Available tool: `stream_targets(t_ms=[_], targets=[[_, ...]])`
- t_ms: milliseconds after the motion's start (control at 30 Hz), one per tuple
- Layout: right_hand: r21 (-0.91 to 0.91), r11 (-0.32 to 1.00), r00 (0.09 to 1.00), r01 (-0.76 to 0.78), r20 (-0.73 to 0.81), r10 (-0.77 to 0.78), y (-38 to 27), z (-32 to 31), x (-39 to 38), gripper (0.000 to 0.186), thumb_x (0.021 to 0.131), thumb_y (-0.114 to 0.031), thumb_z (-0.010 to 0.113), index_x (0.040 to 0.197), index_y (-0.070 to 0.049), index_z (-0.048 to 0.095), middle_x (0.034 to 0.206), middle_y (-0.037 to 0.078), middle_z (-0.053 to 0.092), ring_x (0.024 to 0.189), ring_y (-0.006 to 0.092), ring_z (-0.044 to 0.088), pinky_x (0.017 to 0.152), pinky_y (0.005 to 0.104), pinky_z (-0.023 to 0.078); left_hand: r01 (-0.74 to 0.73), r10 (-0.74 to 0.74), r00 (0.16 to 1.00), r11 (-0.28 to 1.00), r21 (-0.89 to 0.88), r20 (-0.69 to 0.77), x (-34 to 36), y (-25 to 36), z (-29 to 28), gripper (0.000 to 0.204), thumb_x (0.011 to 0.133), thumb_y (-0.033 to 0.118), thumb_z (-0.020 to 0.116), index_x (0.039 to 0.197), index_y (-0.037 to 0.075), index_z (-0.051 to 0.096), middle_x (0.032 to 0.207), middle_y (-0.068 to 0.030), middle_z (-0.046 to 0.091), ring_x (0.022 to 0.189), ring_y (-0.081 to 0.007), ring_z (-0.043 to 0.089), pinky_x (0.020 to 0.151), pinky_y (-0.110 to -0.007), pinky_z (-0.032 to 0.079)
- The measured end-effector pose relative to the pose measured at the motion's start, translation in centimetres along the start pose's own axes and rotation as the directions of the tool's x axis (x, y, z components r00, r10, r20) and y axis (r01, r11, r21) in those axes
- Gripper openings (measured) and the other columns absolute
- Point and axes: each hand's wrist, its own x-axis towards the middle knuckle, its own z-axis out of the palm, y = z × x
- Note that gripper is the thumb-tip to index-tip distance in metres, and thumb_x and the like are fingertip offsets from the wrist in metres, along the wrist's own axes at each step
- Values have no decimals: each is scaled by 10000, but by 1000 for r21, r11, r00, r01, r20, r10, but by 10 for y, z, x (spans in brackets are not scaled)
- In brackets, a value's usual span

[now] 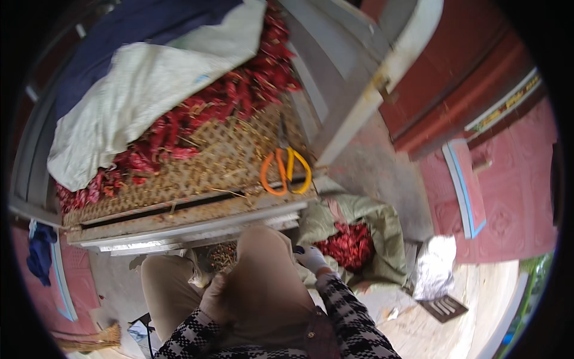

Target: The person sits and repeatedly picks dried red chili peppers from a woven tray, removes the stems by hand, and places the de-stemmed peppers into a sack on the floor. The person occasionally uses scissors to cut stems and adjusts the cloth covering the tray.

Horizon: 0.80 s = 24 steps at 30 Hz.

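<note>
My left hand (pixel 213 298), in a pale glove, is low between my knees against the inside of my right thigh. Its fingers are blurred and partly hidden, so their grip does not show. Just right of my right knee is my right hand (pixel 312 259), in a white glove, with its fingers curled. A small dark blue patch shows at its fingertips; I cannot make out what it is. Beside this hand stands an open green woven sack (pixel 390 230) with dried red chilies (pixel 353 246) inside. Loose stems (pixel 222 256) lie on the ground beyond my knees.
Ahead is a woven mat (pixel 224 152) in a metal-framed bed, strewn with stems. Scissors (pixel 286 164) with orange and yellow handles lie on it. More chilies (pixel 239 96) are heaped under a white sack (pixel 155 90) and dark blue cloth (pixel 161 21). A broom (pixel 89 339) is at lower left.
</note>
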Motion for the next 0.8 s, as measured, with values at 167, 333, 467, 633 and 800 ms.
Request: stream_targets(t_ms=[167,333,467,633,800], targets=[[329,939,981,103,-190,-41,-54,-113,-21,323,875,-319,631,1048,-51,684,899,137,712,785,265,686,707,377,531,4,-10,993,999,49,115,-9,8,-23,547,835,421,714,1264,140,523,1078,-46,599,968,-224,579,820,-404,465],[440,738,858,512,-307,-413,-228,-217,-96,444,836,-255,688,1200,-42,549,1084,133,582,936,238,572,801,362,474,-26,-2,979,990,136,202,-3,23,-64,633,829,423,715,1334,116,488,1181,-134,623,1024,-307,613,853,-479,500],[-243,851,625,466,-591,-510,-312,-253,-24,724,780,-334,724,1367,-81,383,1340,183,400,1184,323,438,961,425,399,-111,62,975,968,225,214,-4,35,-60,627,831,388,716,1327,82,485,1201,-153,610,1058,-314,605,904,-487,488],[-455,890,719,-22,-626,-302,-376,-303,76,1020,706,-414,783,1514,-155,217,1559,196,215,1404,362,292,1089,472,338,-287,200,953,838,463,229,-10,45,-61,678,730,202,801,1312,31,499,1246,-101,585,1140,-233,563,982,-365,447],[-467,879,798,-97,-564,-211,-389,-310,121,973,699,-361,796,1498,-223,259,1548,179,239,1300,357,443,1037,449,420,-290,209,951,854,433,227,-13,51,-74,661,813,236,732,1371,28,444,1268,-94,571,1199,-209,529,1016,-350,424]])
